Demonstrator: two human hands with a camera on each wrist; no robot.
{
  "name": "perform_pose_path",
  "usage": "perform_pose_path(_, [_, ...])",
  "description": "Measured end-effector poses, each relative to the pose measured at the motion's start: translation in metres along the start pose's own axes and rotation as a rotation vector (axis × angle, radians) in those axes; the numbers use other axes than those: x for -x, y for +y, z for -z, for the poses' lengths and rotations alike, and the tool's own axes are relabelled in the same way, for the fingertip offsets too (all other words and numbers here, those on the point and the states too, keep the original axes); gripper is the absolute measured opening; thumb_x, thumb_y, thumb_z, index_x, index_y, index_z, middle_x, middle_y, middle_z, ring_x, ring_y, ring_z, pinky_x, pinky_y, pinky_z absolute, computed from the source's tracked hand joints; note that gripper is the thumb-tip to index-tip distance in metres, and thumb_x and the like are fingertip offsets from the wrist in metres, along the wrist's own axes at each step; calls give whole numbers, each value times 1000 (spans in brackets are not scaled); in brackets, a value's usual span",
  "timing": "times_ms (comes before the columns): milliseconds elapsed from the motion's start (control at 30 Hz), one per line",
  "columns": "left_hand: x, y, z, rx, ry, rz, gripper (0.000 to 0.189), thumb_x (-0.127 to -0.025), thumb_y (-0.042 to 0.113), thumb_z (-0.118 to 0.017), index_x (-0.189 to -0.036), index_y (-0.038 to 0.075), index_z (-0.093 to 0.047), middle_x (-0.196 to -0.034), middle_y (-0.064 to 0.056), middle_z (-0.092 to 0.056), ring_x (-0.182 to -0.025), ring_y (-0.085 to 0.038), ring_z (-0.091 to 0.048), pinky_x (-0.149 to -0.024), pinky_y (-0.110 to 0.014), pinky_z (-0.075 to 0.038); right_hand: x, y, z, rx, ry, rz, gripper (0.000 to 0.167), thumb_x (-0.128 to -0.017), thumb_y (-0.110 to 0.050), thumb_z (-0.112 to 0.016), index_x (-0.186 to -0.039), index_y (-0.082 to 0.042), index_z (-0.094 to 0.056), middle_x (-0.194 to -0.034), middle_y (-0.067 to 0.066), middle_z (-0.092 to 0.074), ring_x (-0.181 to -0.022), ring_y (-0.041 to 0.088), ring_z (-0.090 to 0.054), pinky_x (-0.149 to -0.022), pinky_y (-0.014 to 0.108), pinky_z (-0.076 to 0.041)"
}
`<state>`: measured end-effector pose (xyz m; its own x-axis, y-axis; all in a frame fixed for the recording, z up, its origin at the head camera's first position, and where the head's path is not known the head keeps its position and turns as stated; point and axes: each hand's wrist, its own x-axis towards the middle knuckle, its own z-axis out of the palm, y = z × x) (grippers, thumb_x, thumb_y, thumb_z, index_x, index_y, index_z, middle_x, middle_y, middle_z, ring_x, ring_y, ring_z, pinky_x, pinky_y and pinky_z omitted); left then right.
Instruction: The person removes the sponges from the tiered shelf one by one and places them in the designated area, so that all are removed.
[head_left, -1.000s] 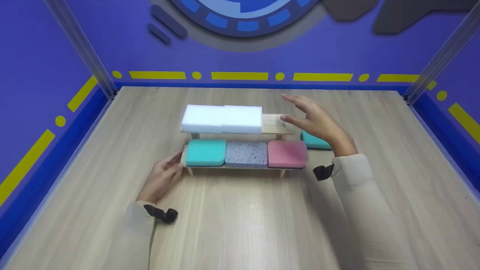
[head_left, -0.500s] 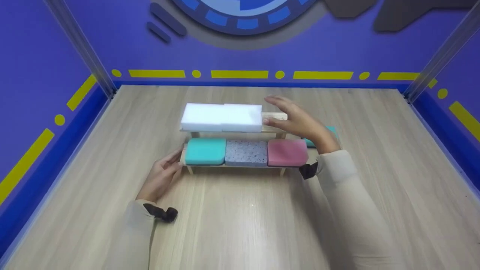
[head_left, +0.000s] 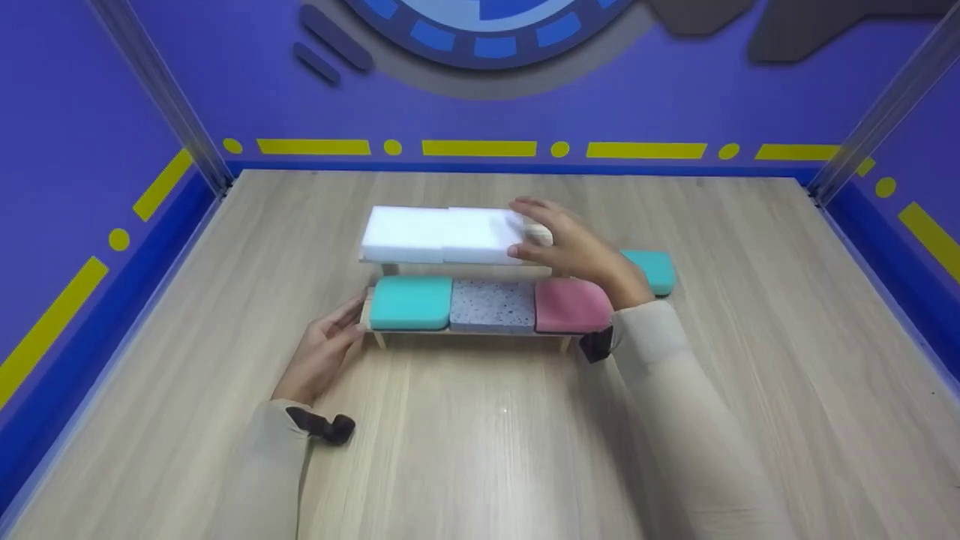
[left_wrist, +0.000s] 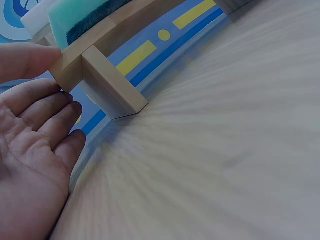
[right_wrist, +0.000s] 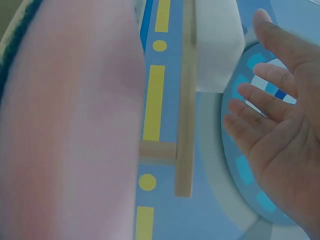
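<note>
My left hand point(head_left: 319, 360) pinches the left end of a low wooden stand point(left_wrist: 112, 32), thumb on top and fingers below the board. Along it lie a teal sponge point(head_left: 412, 302), a grey speckled sponge point(head_left: 492, 306) and a pink sponge point(head_left: 570, 306). Behind, on a higher wooden tier point(right_wrist: 186, 110), two white sponges point(head_left: 405, 234) sit side by side. My right hand point(head_left: 576, 244) is spread at the right end of the right white sponge point(head_left: 480, 234), thumb in front and fingers behind. In the right wrist view its fingers point(right_wrist: 260, 105) show apart from the white sponge.
A second teal sponge point(head_left: 652, 271) lies on the table point(head_left: 480, 450) right of the stand, partly behind my right forearm. Blue walls point(head_left: 480, 120) with yellow markings close off the back and sides.
My right hand has moved left over the upper tier to the end of the right white sponge, uncovering more of the loose teal sponge. My left hand has stayed put.
</note>
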<state>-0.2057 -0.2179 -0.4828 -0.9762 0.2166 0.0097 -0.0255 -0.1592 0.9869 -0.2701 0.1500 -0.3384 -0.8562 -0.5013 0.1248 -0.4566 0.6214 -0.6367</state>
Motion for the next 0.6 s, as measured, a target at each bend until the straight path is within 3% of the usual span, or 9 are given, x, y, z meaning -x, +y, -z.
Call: perform_pose_path(600, [0, 1, 0, -38, -9, 1, 60, -96, 6, -54, -149, -1, -28, -158, -11, -24, -147, -20, -21, -109, -14, -34, -4, -4, -18, 47, -12, -37, 71, -89, -36, -68, -150, -16, -36, -160, 7, -21, -147, 29, -20, -120, 50, -24])
